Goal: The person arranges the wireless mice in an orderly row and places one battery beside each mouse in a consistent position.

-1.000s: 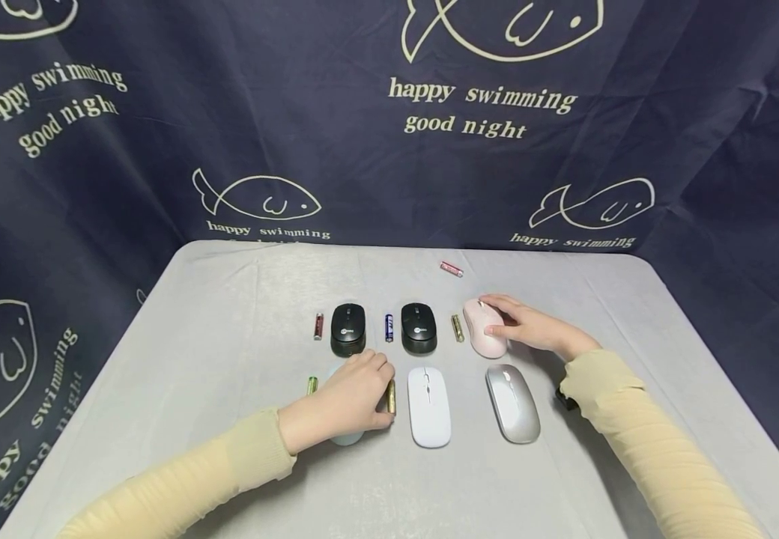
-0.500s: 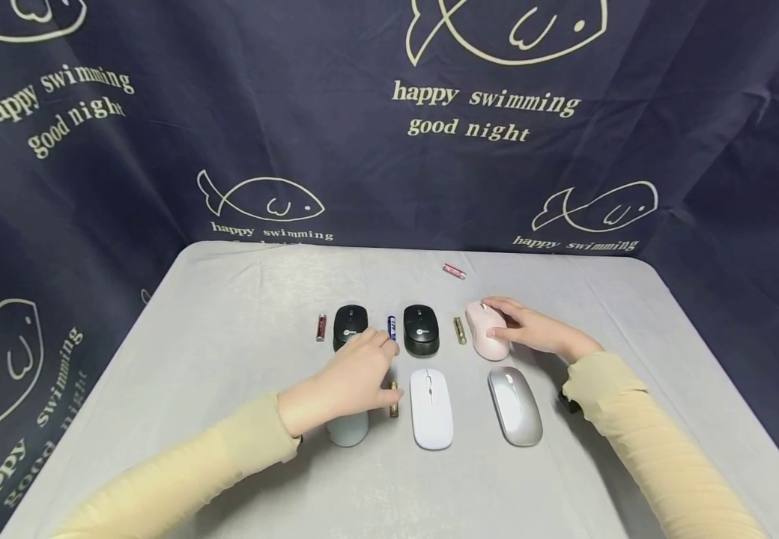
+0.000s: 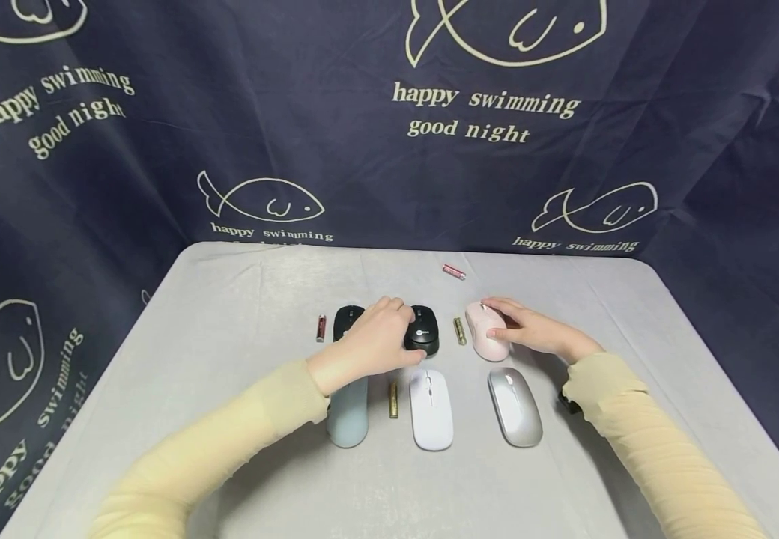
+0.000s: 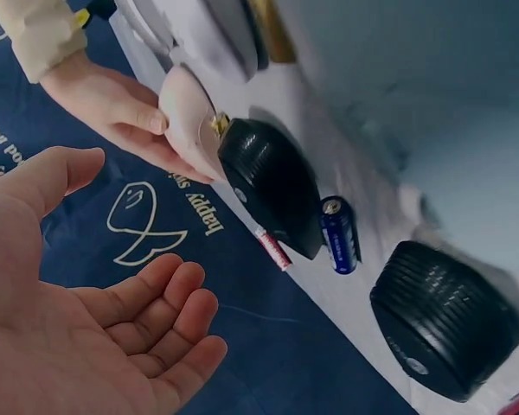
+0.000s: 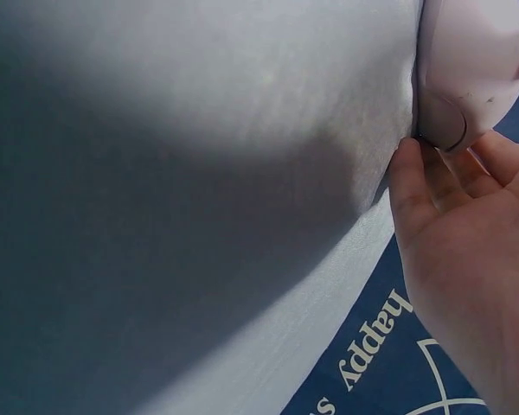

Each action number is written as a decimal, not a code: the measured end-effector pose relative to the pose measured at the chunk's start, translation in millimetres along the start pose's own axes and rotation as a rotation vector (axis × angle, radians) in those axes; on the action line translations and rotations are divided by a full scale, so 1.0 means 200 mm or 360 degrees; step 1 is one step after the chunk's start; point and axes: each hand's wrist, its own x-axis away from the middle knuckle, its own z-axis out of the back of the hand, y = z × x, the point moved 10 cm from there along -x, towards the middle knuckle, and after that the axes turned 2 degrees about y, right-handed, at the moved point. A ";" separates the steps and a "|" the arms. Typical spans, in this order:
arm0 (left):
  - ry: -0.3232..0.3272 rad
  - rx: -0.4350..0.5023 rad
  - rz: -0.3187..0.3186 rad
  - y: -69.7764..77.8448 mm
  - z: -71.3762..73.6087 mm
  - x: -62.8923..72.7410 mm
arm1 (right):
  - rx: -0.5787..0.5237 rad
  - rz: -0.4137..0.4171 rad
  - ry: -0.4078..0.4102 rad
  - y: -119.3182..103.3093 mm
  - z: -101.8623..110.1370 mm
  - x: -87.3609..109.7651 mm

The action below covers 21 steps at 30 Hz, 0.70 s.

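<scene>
My left hand [image 3: 372,340] hovers over the middle of the table, its fingertips beside the right-hand black computer mouse [image 3: 423,329]. In the left wrist view its fingers are loosely bent, thumb apart, with nothing between them. Below it, a blue battery [image 4: 339,235] lies between the two black mice; the hand hides it in the head view. The left-hand black mouse [image 3: 347,319] is partly covered by this hand. On the right, my right hand [image 3: 536,329] grips a pink mouse [image 3: 485,335], with thumb and fingers on its sides. A gold battery [image 3: 460,331] lies just left of the pink mouse.
In the front row are a blue-grey mouse [image 3: 347,419], a gold battery [image 3: 393,398], a white mouse [image 3: 431,412] and a silver mouse [image 3: 515,408]. A dark red battery [image 3: 321,328] lies at left, and a red battery [image 3: 453,272] lies near the back edge.
My left hand has moved away and right from the front gold battery, past the blue battery, to the right-hand black mouse. The right hand stays on the pink mouse.
</scene>
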 end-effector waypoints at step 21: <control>0.0032 -0.0158 0.0042 -0.03 0.05 -0.30 | -0.0021 0.0023 0.0005 -0.01 0.00 0.00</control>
